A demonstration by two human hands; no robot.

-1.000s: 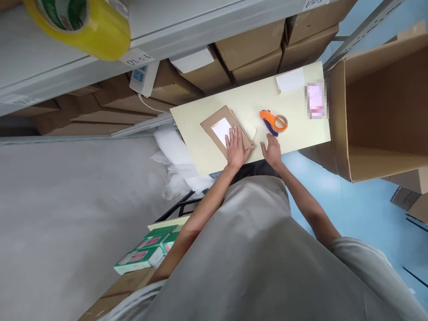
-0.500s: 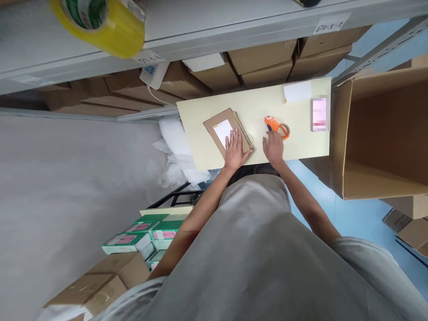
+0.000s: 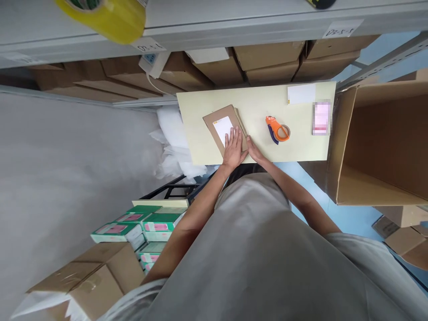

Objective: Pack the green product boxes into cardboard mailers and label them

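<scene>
A flat brown cardboard box point(image 3: 214, 117) with a white label point(image 3: 222, 127) lies at a slant on the cream tabletop point(image 3: 264, 100). My left hand point(image 3: 234, 148) rests flat over the label and the near part of the box, its fingers stretched out. Against the box's right edge lies my right hand point(image 3: 254, 150), fingers extended and nothing held in it. An orange tape dispenser point(image 3: 278, 130) with a dark blue handle sits on the tabletop to the right of my right hand.
A white paper slip point(image 3: 301, 94) and a blurred pink item point(image 3: 321, 118) lie on the right of the table. A large open carton point(image 3: 347, 147) stands beside it. Above runs a shelf point(image 3: 234, 20) bearing a yellow tape roll point(image 3: 123, 22). Green boxes point(image 3: 115, 231) are stacked lower left.
My right hand has come away from the tape dispenser and moved left to the box's edge. The dispenser stays on the table. My left hand remains on the box.
</scene>
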